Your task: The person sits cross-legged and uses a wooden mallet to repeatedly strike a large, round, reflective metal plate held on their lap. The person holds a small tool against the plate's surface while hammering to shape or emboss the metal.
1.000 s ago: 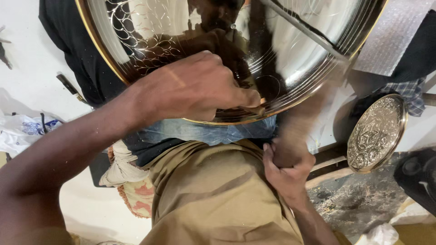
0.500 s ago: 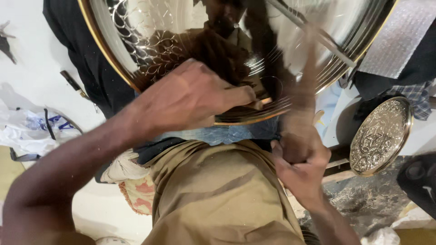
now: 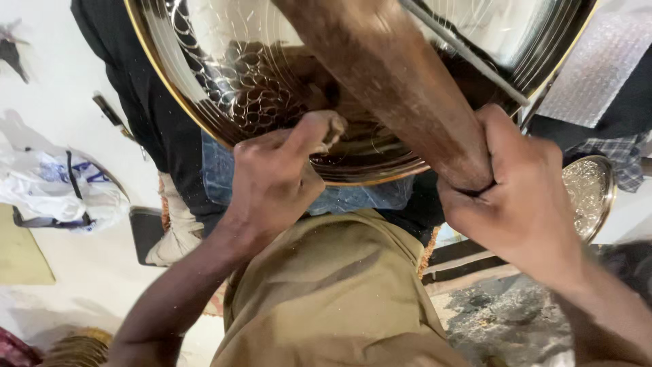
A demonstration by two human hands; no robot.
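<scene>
At the far left a crumpled white plastic bag (image 3: 58, 190) is lying on the pale floor (image 3: 61, 88), with a flat yellowish sheet (image 3: 24, 248) just below it. Moving inward, a dark cloth (image 3: 146, 102) is hanging beneath the big shiny metal plate (image 3: 224, 75), which is filling the top of the view, its gold-coloured rim curving down toward the person's lap and its surface showing a chased scale pattern. The left hand (image 3: 275, 180) is reaching up over the near rim of the plate, its fingers curled together and pinching a small tool (image 3: 333, 129) against the patterned surface; the tool itself is mostly hidden by the fingertips, so its kind cannot be told. Below the hands the person's khaki trousers (image 3: 333, 299) are taking up the lower middle, with a strip of blue cloth (image 3: 353, 197) lying between them and the plate's rim. Further right, the right hand (image 3: 519, 197) is clenched in a tight fist around the lower end of a thick brown wooden mallet handle (image 3: 394, 75), which is slanting up and to the left across the plate, blurred. At the far right a smaller embossed metal plate (image 3: 591, 194) is lying near a checked cloth (image 3: 611, 153), apart from both hands.
</scene>
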